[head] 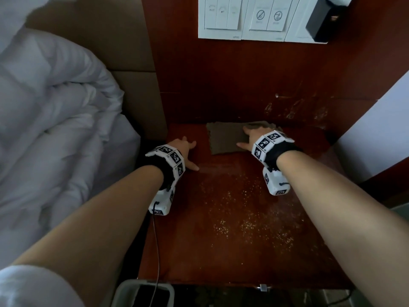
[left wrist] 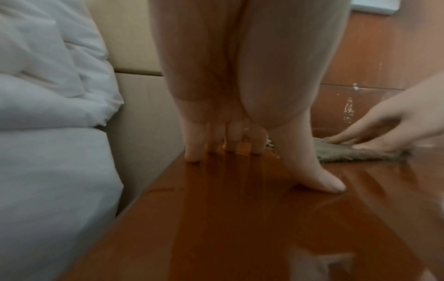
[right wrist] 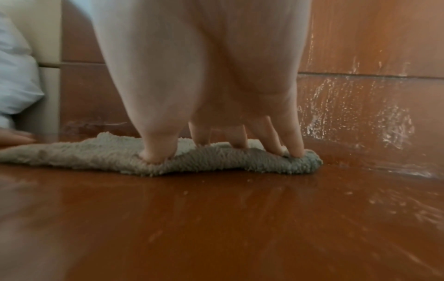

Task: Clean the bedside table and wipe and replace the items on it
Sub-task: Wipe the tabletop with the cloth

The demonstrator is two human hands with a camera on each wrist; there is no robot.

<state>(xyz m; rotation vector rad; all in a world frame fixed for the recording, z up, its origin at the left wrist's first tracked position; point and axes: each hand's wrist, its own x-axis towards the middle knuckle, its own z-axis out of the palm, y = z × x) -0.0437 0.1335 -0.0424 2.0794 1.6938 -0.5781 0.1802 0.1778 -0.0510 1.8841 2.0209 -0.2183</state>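
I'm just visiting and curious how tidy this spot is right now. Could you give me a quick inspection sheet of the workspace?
Surface: wooden bedside table, glossy, with pale specks across its middle and near part.
Job's things: grey cloth lying flat at the back of the table; no other items on top.
Clutter: nothing seen on the tabletop.
Hands: right hand presses the cloth with straight fingers; left hand rests flat on bare wood.
Cables: thin black cable hanging from the left wrist unit.
Surroundings: white bedding on the left, switch panel on the streaked back panel.
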